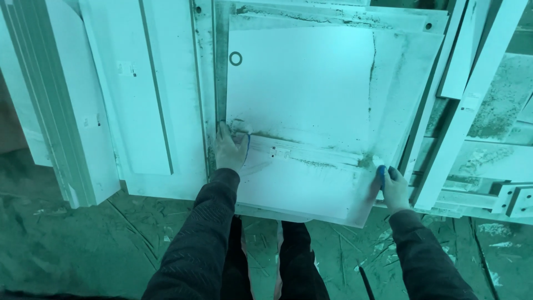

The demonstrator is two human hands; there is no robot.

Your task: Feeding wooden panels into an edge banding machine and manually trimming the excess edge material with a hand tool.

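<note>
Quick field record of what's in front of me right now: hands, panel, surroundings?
left hand: gripping the left edge of the white panel
right hand: gripping the panel's lower right edge
panel: dusty, tilted, leaning on stacked white boards
floor: littered with scraps
gloves: blue patches at fingertips

Dusty floor (pixel 83 244) under leaning white panels (pixel 311 111), sawdust scattered about.

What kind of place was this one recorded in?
Probably a workshop or storeroom for panels: white boards lean in stacks, the floor is dusty with scraps, and both hands grip a dusty white panel.
</note>
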